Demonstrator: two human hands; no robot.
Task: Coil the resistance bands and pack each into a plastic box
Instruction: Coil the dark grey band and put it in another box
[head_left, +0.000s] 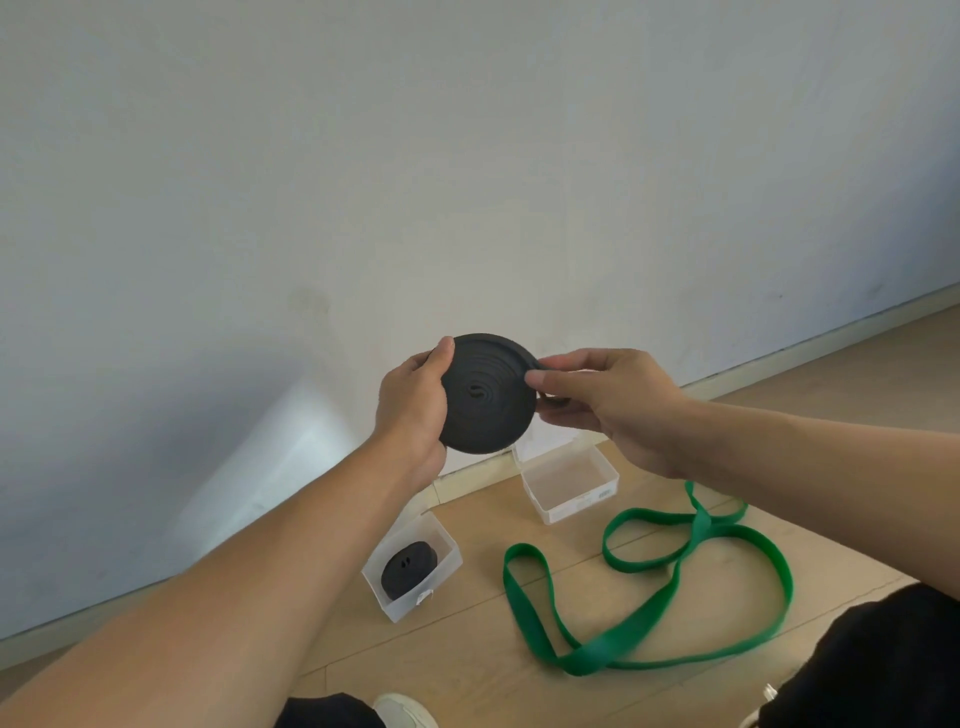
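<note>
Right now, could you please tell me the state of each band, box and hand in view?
Black band: fully coiled, held in the air between both hands.
Left hand: grips the coil's left edge.
Right hand: pinches the coil's right edge.
Right box: open, holds no band.
Left box: open, holds a coiled black band.
Green band: uncoiled, sprawled in loops on the floor.

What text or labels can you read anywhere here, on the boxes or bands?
No text is readable.
Empty plastic box: small sticker on its front wall, too blurred to read.
Box with a coiled black band: small white tag at its front corner, too small to read.
Green band and held black coil: no print visible.
</note>
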